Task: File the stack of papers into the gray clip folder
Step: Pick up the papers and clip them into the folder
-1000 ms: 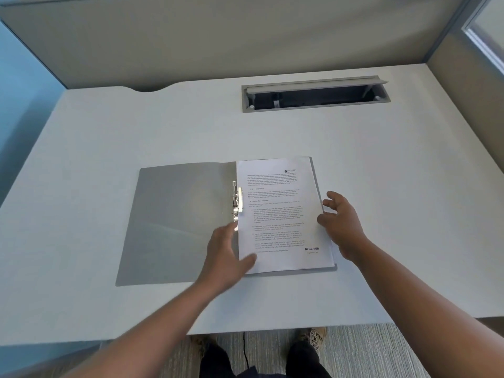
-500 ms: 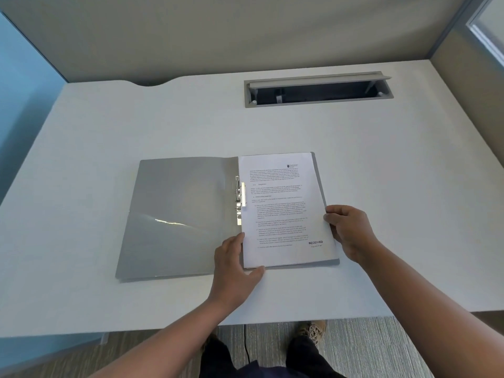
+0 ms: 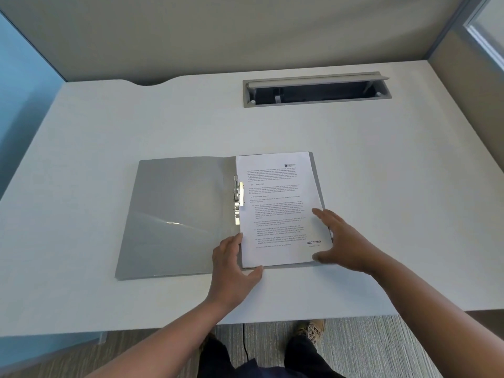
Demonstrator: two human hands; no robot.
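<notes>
The gray clip folder (image 3: 177, 214) lies open flat in the middle of the white desk (image 3: 109, 118). The stack of printed papers (image 3: 278, 208) rests on its right half, its left edge against the metal clip (image 3: 237, 199) at the spine. My left hand (image 3: 231, 266) lies at the stack's bottom-left corner, fingers along the left edge and thumb along the bottom edge. My right hand (image 3: 346, 241) is spread open at the stack's lower right edge, fingertips on the page and thumb near the bottom-right corner.
A gray cable slot (image 3: 316, 90) with its lid raised is set into the desk at the back right. Beige partition walls (image 3: 245, 36) enclose the desk behind and to the right. The desk's front edge runs just below my wrists.
My right hand let go of the stack's right edge and spread its fingers. My left hand slid down to the bottom-left corner of the stack. The stack sits closer against the clip.
</notes>
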